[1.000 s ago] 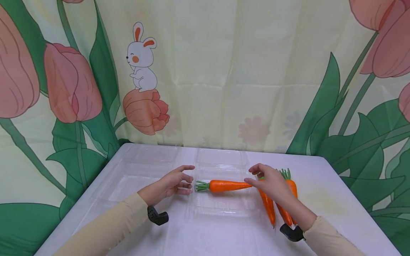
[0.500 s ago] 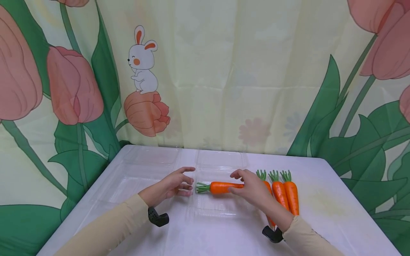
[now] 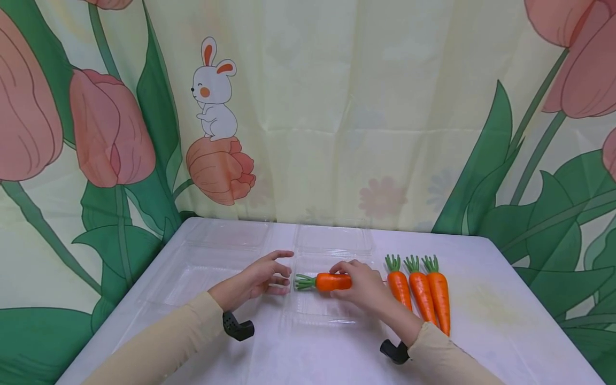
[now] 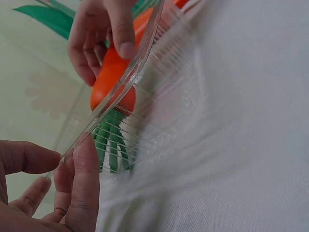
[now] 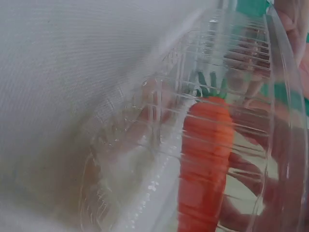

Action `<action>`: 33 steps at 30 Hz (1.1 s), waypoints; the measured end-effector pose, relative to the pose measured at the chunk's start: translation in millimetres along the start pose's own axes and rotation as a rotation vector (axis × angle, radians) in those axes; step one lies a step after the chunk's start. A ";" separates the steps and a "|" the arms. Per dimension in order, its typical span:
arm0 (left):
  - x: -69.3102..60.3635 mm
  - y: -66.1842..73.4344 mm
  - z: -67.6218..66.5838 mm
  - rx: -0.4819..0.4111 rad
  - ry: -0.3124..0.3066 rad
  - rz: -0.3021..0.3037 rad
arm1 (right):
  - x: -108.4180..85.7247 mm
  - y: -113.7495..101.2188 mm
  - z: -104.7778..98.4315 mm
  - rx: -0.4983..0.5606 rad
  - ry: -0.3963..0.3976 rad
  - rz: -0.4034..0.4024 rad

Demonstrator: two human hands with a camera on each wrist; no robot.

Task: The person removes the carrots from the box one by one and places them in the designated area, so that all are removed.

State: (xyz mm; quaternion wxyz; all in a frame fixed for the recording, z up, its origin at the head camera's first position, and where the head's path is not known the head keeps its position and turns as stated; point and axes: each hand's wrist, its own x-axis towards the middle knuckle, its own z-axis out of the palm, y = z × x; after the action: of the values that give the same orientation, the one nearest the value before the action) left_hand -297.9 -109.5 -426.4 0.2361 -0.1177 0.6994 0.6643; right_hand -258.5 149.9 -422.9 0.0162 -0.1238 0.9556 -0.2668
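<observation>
A carrot (image 3: 327, 282) with a green stem end lies crosswise in the clear plastic container (image 3: 321, 320), its stem pointing left. My right hand (image 3: 362, 283) grips it around the middle, with thumb in front and fingers behind; the hand covers much of its tapered end. My left hand (image 3: 263, 274) is at the container's left side. In the left wrist view, the thumb and index finger of my left hand (image 4: 63, 188) pinch the container's rim (image 4: 126, 77). Through the ribbed clear wall, the right wrist view shows the carrot (image 5: 205, 159).
Three more carrots (image 3: 420, 291) lie side by side on the white table (image 3: 505, 315), right of the container, stems toward the back. A second clear container (image 3: 192, 278) stands open at the left. Behind the table hangs a curtain (image 3: 308, 133) printed with tulips and a rabbit.
My right hand has moved left from the carrot's tip to its middle and now grips it, uncovering the three carrots at the right. The left hand has stayed in place.
</observation>
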 end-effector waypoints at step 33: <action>-0.9 -2.0 -1.2 -0.006 -0.009 0.001 | -1.4 0.0 3.5 -0.094 -0.027 -0.054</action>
State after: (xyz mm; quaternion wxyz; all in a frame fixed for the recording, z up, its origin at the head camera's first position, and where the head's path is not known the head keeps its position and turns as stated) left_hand -296.4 -111.0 -427.7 0.2388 -0.1152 0.6963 0.6670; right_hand -256.9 148.5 -426.0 0.0159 -0.1535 0.9631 -0.2205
